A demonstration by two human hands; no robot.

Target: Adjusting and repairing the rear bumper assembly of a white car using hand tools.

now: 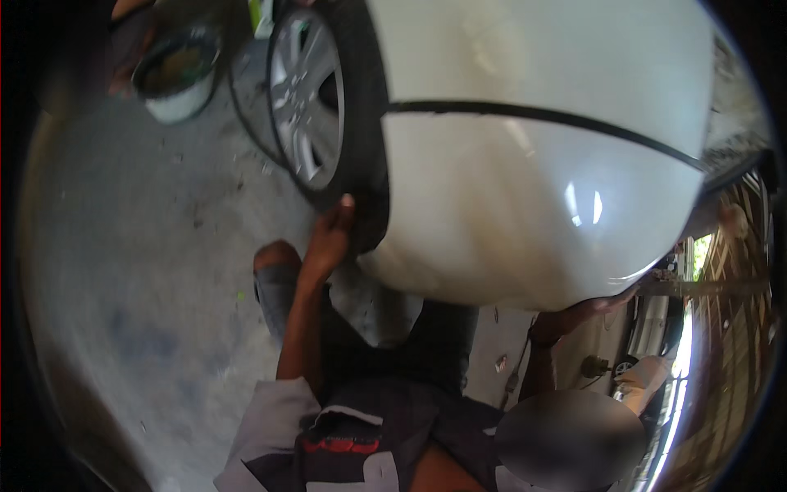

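Note:
The white car bumper (525, 213) fills the middle and right, with a dark gap running along its upper edge below a white body panel (541, 49). My left hand (329, 236) is at the bumper's wheel-arch end, beside the black tyre (365, 156). Its fingers are closed against the dark edge there, partly hidden. Under the bumper's lower right curve, my right hand (586, 313) bears against the panel, fingers reaching along its underside. Left of the bumper is the silver alloy wheel (307, 98).
On the grey concrete floor (164, 246) at upper left stands a pale bucket (179, 102) with murky contents. Close to it is another person's hand (123, 80). A dark hose (246, 123) runs beside the wheel. Another car (652, 328) shows at far right.

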